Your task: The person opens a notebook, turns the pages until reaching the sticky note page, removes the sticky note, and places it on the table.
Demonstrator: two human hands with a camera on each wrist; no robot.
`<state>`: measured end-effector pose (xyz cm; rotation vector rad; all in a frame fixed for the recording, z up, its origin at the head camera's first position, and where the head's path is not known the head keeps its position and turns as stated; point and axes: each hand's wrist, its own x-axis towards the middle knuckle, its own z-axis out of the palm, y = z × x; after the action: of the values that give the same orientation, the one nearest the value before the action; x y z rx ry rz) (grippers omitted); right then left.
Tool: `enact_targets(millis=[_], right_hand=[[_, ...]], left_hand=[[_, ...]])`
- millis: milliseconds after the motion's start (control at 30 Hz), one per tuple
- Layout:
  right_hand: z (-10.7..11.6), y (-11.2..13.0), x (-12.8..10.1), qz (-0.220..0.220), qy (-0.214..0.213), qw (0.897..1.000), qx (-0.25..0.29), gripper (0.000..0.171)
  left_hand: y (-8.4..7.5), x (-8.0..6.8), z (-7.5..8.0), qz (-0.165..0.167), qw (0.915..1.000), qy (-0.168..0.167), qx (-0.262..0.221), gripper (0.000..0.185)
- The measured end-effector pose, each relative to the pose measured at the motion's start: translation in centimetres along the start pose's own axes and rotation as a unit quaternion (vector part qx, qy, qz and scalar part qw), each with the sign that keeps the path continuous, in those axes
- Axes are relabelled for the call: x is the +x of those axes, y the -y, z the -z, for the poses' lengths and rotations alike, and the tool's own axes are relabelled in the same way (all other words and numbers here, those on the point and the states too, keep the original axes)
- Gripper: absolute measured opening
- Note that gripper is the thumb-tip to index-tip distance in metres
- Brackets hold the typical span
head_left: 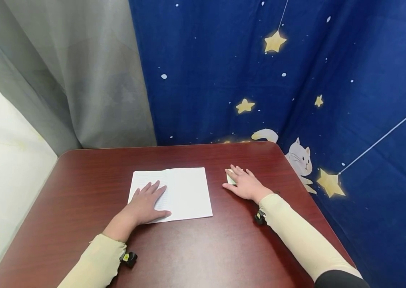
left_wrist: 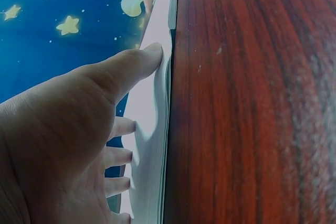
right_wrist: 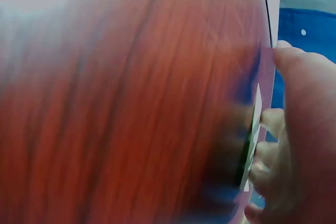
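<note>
Left hand [head_left: 145, 206] lies flat on the open notebook [head_left: 185, 192], fingers spread over the left page, palm weighing it down. That grip holds nothing: it is a flat press that seems meant to keep the pages from springing shut. The left wrist view shows the thumb [left_wrist: 134, 61] laid along the page edge, the stack of pages [left_wrist: 157, 129] lying slightly bowed under it.

Over to the right hand [head_left: 245, 185]: flat as well, fingers straight, resting on a small pale slip of paper [head_left: 230, 178] that peeks out at the fingertips. No pinch here either, just a cover from above, which pins the slip to the bench [head_left: 203, 248]. The right wrist view is blurred, but a thin white edge [right_wrist: 253, 129] shows between fingers and wood.

Notebook sits near the middle of the dark red bench, the slip just to its right and clear of it. Behind the bench hang a grey curtain [head_left: 80, 80] and a blue starry cloth [head_left: 296, 80].
</note>
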<state>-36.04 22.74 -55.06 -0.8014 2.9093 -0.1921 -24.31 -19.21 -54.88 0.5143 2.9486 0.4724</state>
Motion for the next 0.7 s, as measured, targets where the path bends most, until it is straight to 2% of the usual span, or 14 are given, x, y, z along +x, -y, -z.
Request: enact_targets(millis=[167,433,600,700], right_hand=[[-0.4,0.6,0.4,-0.051,0.026,0.998,0.013,0.089],[-1.0,0.8,0.8,-0.081,0.029,0.996,0.006,0.091],[-1.5,0.1,0.6,-0.059,-0.016,0.998,0.034,0.092],[-1.2,-0.3,0.2,-0.050,-0.063,0.995,0.057,0.085]], left_hand=[[0.0,-0.1,0.1,-0.002,1.0000,-0.001,-0.003,0.100],[0.0,0.0,-0.1,-0.003,1.0000,-0.002,-0.006,0.100],[0.3,0.2,-0.3,-0.002,0.9999,-0.011,-0.008,0.098],[0.7,0.5,-0.2,-0.008,0.9990,-0.043,-0.005,0.089]])
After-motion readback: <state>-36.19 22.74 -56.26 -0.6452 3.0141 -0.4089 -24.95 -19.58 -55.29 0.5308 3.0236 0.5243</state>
